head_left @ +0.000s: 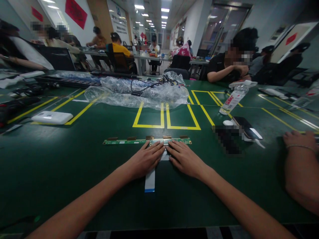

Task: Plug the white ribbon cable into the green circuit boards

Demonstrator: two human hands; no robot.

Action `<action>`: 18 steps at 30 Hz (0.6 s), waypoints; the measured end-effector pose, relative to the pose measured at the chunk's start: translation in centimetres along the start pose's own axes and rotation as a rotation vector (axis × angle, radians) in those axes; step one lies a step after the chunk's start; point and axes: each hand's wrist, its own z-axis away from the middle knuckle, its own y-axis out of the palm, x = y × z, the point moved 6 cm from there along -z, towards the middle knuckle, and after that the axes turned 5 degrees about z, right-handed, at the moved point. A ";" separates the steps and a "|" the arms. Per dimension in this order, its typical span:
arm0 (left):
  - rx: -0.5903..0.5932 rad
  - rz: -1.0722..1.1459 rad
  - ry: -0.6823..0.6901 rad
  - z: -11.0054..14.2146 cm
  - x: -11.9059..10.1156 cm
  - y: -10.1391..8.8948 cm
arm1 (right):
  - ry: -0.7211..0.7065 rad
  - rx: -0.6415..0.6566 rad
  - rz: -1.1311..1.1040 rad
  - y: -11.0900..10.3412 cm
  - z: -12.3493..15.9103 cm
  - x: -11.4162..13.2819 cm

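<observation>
A long, narrow green circuit board [127, 142] lies crosswise on the dark green table, with several brown flex tabs along its far edge. My left hand [147, 157] rests palm down, its stretched fingers touching the board's near edge around the middle. Just to its right, my right hand [185, 157] lies flat in the same way, fingertips on the board. A white ribbon cable [150, 181] with a blue end comes out from under my left hand toward me. Another white piece of cable [164, 155] shows between the hands. The joint of cable and board is hidden by my fingers.
Crumpled clear plastic wrap [139, 91] with black cables lies beyond yellow tape outlines [149, 126]. A white device [52, 117] is at left. A water bottle [235, 98] and a phone [246, 127] stand right. Another person's arm [301, 166] rests at the right edge.
</observation>
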 end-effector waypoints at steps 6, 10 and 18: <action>-0.076 -0.056 -0.058 -0.2 -0.1 -0.1 | 0.009 -0.020 0.063 -0.2 -0.4 0.5; -0.101 -0.102 -0.069 -0.3 -0.5 -0.2 | 0.004 -0.016 0.077 -0.5 -0.4 0.3; -0.134 -0.104 -0.105 -0.9 -0.4 -0.8 | -0.021 -0.010 0.054 -0.5 -0.3 -0.1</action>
